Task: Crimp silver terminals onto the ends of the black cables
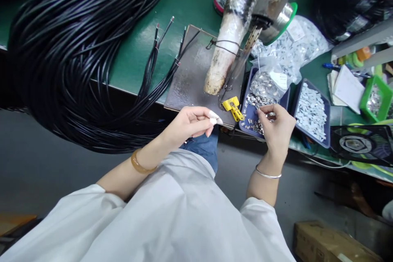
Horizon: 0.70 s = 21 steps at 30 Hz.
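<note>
My left hand (pixel 196 122) is pinched closed at the front edge of the brown board (pixel 192 63); white coverings show on its fingertips, and anything between them is too small to name. Over the blue tray (pixel 250 120) of small metal parts (pixel 256 125), my right hand (pixel 276 123) has thumb and forefinger together; what they may hold cannot be made out. Between the hands, a yellow clip-like tool (pixel 233 107) lies at the board's right side. A wrapped tube (pixel 219 63) and a soldering-iron-like metal tool (pixel 248 45) hang over the board.
Black cables (pixel 76 49) are heaped at the left, with stripped ends (pixel 156 45) beside the board. To the right are a tray of pale pieces (pixel 311 112), plastic bags (pixel 301 45), a green bin (pixel 376 100) and a black fan (pixel 356 144). A carton (pixel 325 241) stands below.
</note>
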Each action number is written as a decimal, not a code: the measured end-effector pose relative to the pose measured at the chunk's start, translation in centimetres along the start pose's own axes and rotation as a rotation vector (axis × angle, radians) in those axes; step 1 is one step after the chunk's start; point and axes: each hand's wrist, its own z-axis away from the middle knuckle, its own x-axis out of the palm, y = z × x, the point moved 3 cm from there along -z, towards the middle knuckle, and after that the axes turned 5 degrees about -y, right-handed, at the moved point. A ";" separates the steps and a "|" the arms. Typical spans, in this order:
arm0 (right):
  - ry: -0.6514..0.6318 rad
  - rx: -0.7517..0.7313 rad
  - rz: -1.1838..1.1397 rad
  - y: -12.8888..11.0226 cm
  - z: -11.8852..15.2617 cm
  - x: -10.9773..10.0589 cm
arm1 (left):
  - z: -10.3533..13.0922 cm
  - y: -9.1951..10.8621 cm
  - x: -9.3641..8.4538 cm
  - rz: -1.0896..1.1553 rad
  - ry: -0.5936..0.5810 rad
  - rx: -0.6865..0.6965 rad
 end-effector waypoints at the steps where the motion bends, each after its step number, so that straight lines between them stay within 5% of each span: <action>1: 0.025 -0.003 0.005 0.1 0.0 -0.3 | 0.0 0.3 0.3 -0.055 -0.053 0.000; 5: -0.009 -0.050 0.032 0.0 0.2 -0.6 | 0.3 1.1 1.7 -0.348 -0.189 0.017; 8: -0.102 -0.119 0.144 -0.8 0.2 -0.1 | 0.2 1.2 2.1 -0.471 -0.095 0.095; 15: -0.148 -0.190 0.488 -1.9 -0.6 0.9 | -0.5 -0.2 0.7 -0.145 0.201 0.131; 18: -0.111 -0.171 0.393 -1.6 -0.9 1.0 | -0.5 -0.2 0.4 -0.076 0.196 0.131; 21: 0.096 -0.129 0.111 -2.1 -0.3 0.3 | -0.5 0.1 0.5 -0.079 0.190 0.133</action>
